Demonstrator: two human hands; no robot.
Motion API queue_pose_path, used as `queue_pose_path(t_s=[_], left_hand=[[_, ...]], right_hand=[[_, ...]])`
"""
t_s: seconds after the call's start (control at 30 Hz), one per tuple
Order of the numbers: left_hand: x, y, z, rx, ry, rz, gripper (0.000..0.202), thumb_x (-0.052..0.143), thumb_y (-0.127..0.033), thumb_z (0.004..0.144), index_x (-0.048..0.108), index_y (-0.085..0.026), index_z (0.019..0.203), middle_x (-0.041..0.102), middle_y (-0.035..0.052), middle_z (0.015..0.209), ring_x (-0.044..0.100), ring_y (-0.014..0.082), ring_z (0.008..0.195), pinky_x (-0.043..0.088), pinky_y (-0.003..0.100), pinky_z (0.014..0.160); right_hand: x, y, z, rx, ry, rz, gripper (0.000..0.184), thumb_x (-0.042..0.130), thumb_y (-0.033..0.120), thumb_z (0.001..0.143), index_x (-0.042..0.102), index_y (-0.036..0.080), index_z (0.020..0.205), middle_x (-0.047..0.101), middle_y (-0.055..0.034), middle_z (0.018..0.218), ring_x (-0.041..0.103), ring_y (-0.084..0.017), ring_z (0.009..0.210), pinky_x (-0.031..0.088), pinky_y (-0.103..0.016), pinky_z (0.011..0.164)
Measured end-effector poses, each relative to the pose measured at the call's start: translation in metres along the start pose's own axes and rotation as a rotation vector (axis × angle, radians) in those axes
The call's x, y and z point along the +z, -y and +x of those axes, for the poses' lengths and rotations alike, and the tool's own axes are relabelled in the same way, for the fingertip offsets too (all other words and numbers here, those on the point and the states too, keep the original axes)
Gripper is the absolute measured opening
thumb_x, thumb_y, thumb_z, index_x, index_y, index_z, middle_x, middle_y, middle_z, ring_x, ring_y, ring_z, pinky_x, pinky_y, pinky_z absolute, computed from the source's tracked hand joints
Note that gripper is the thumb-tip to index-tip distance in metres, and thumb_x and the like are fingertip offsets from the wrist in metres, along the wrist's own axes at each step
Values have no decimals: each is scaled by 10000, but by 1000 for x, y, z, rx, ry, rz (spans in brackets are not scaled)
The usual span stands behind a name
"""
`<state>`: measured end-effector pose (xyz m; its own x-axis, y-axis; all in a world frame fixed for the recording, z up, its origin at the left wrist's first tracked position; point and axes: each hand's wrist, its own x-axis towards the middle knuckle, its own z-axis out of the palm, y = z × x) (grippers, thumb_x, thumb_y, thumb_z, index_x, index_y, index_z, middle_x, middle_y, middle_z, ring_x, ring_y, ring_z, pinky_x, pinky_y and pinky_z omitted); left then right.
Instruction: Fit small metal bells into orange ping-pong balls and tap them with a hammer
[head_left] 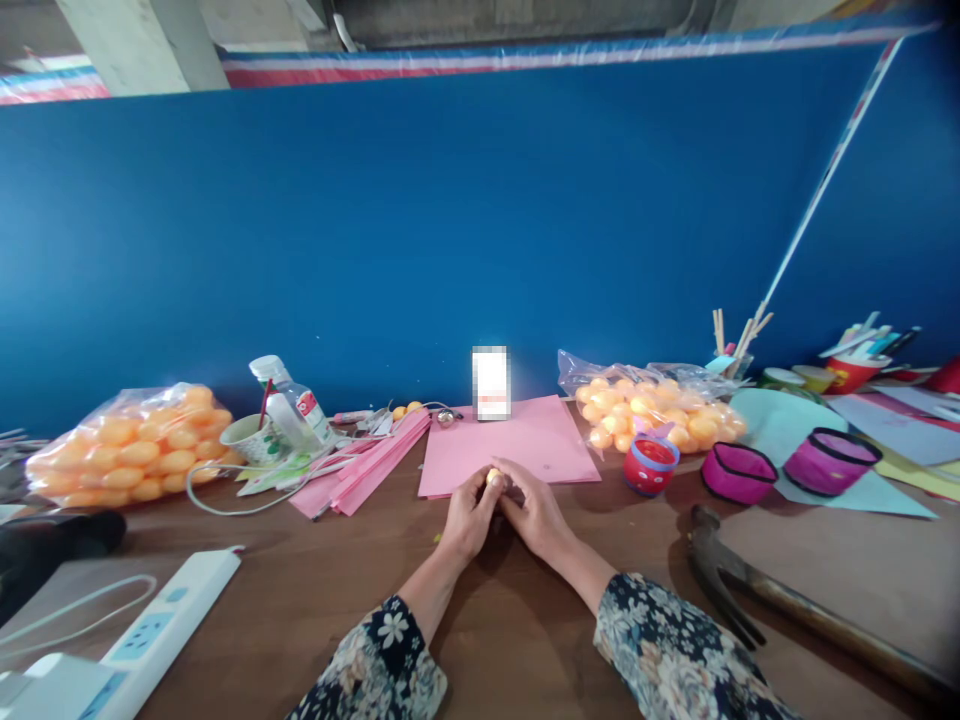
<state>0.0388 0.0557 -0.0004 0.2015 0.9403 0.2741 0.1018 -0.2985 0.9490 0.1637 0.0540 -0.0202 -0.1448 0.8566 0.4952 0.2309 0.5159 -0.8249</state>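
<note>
A small yellowish round object (493, 477) shows between my fingertips; its kind is too small to make out. My left hand (469, 512) is closed on it, thumb against its near side. From the other side my right hand (536, 512) curls in, its fingers meeting the left ones around the same object. Part of it is hidden by the fingers. Both hands are held over the near edge of pink paper sheets (517, 440) on the brown table (517, 630). Behind them, a small upright white panel (492, 384) appears blurred out.
Bags of orange balls stand left (135, 450) and right (652, 410). Strips of pink paper (375, 465), a bottle (296, 405) and a paper cup (251, 440) lie left. Rightward are a red cup (650, 468), magenta fabric rings (739, 472) and a hammer (810, 605). A power strip (169, 625) lies front left.
</note>
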Motion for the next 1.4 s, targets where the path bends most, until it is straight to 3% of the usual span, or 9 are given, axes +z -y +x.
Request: queue_pose_path(t_s=[0.2, 0.37, 0.6, 0.73, 1.03, 1.17, 1.3, 1.4], left_hand=[[0, 1, 0, 24, -14, 31, 317, 397, -413, 837, 569, -149, 798, 569, 10, 719, 522, 146, 705, 414, 252, 670], [1, 3, 1, 20, -55, 53, 356, 372, -413, 849, 591, -147, 937, 612, 34, 802, 551, 165, 774, 430, 281, 742], [0, 9, 1, -25, -84, -18, 394, 411, -403, 838, 549, -156, 1112, 621, 79, 1056, 555, 194, 987, 406, 321, 888], [0, 9, 2, -52, -74, -11, 425, 446, -412, 820, 522, -158, 1152, 619, 85, 1069, 563, 199, 975, 425, 330, 868], [-2, 9, 4, 26, -47, 67, 354, 467, -412, 808, 601, -150, 1004, 656, 64, 910, 584, 200, 871, 448, 329, 812], [0, 10, 3, -14, -76, -31, 412, 501, -423, 788, 569, -156, 1094, 642, 82, 1022, 582, 213, 943, 451, 344, 844], [1, 13, 3, -139, -98, -195, 500, 428, -477, 811, 508, -156, 1186, 645, 97, 1016, 626, 195, 814, 511, 348, 733], [0, 17, 3, -105, -120, -169, 474, 452, -460, 804, 545, -152, 1153, 644, 103, 1036, 621, 209, 862, 507, 357, 768]], right_hand=[[0, -1, 0, -36, -21, -36, 454, 509, 141, 771, 488, 225, 1217, 564, -75, 1194, 545, -204, 1070, 463, -365, 908], [-1, 3, 0, -94, -19, -92, 492, 525, 133, 758, 454, 219, 1237, 530, -83, 1224, 504, -210, 1113, 424, -376, 951], [0, 3, 0, -11, -60, -67, 371, 517, 165, 792, 487, 207, 1160, 574, -89, 1120, 556, -200, 1016, 480, -360, 868], [-1, 5, 1, -4, -50, -73, 318, 513, 163, 799, 524, 208, 1114, 589, -78, 1103, 563, -196, 1012, 469, -353, 881], [-3, 6, 1, -18, -57, -46, 277, 505, 185, 809, 562, 208, 1080, 624, -74, 1062, 589, -192, 961, 499, -336, 820], [-3, 7, 3, 12, -74, -6, 274, 523, 219, 811, 561, 208, 1081, 620, -74, 1082, 587, -195, 974, 495, -340, 834], [-2, 6, 4, 44, -102, 52, 311, 510, 285, 828, 524, 200, 1128, 610, -81, 1098, 578, -202, 999, 494, -345, 842], [-2, 4, 5, 54, -111, 61, 301, 500, 300, 835, 524, 198, 1118, 615, -75, 1079, 576, -201, 1001, 490, -344, 849]])
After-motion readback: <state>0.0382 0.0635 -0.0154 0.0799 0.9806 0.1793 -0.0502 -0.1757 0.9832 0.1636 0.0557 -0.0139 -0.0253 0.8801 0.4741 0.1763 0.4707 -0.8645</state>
